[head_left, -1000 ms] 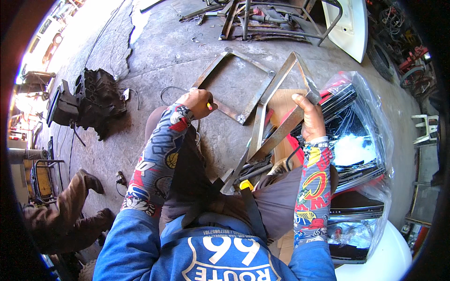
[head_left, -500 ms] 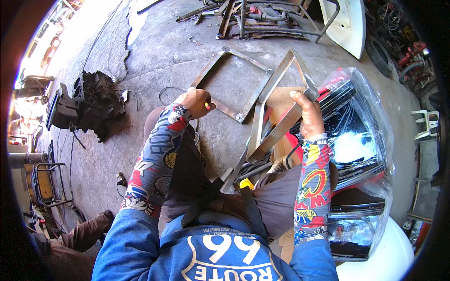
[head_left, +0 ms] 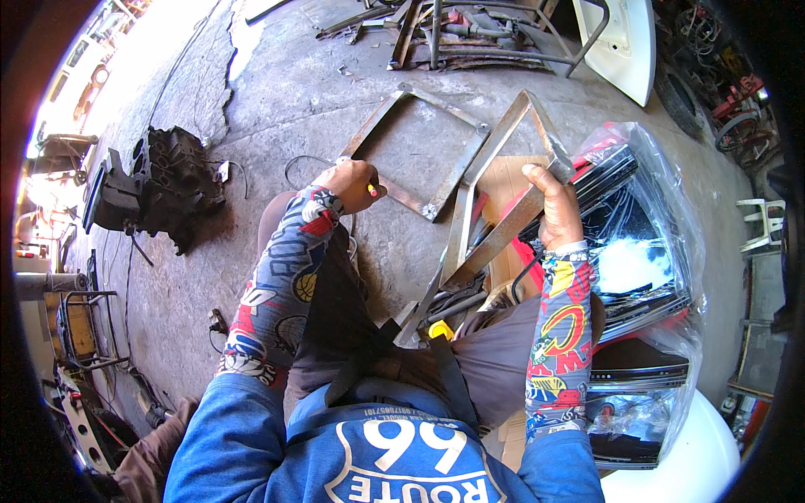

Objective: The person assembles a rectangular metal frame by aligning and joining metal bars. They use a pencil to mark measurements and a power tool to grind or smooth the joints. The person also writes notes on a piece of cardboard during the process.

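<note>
A bare metal frame of welded bars (head_left: 495, 151) stands before me, with a flatter square section (head_left: 451, 107) on its left side. My right hand (head_left: 557, 206) is closed around the bar at the frame's right corner, thumb on top. My left hand (head_left: 350, 184) is closed beside the square's left corner, and its fingertips seem to touch the bar there. A thin stick with a yellow end (head_left: 372, 190), perhaps a marker, pokes out of that fist; the rest is hidden. The frame's near end reaches toward my lap, above a yellow object (head_left: 440, 329), possibly a tape measure.
A dark engine block (head_left: 172, 184) sits on the concrete floor at left. Plastic-wrapped panels (head_left: 629, 251) and cardboard (head_left: 507, 176) lie at right. Scrap metal (head_left: 478, 50), a white panel (head_left: 616, 42) and a tyre (head_left: 677, 101) stand farther off. Another person's leg (head_left: 155, 453) shows at lower left.
The other person's leg at lower left has shifted, uncovering more of the metal parts there. My hands and the frame have barely moved, the right hand tilting slightly.
</note>
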### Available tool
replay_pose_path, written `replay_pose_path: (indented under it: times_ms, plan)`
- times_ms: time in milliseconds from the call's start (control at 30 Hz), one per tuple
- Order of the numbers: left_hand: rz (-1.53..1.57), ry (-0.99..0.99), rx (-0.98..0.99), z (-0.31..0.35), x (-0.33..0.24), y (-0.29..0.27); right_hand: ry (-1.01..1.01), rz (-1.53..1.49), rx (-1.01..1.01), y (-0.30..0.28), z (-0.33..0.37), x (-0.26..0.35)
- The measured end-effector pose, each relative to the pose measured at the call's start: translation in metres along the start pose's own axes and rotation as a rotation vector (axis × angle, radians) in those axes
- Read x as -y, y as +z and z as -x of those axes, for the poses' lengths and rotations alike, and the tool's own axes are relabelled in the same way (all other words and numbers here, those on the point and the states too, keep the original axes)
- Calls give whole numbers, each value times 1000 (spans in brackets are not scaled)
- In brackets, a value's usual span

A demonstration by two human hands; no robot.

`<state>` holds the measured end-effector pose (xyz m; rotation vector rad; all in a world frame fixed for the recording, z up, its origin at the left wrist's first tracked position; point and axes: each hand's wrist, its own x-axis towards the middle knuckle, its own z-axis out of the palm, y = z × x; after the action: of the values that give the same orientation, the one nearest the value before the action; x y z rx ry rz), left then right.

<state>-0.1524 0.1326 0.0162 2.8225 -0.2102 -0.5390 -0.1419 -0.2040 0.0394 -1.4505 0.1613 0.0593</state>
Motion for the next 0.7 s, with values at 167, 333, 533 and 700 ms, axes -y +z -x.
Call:
replay_pose_path:
  times_ms: [167,333,533,700]
  plan:
    - [33,49,-63,1,3,3,-7,2,5,0,-1,0]
    - [37,28,-42,1,1,2,20,-19,8,0,-2,-1]
    - [36,9,-11,2,-2,-4,-3,-22,6,1,0,-1]
    - [84,35,-42,4,-1,-3,18,-4,9,0,-2,-2]
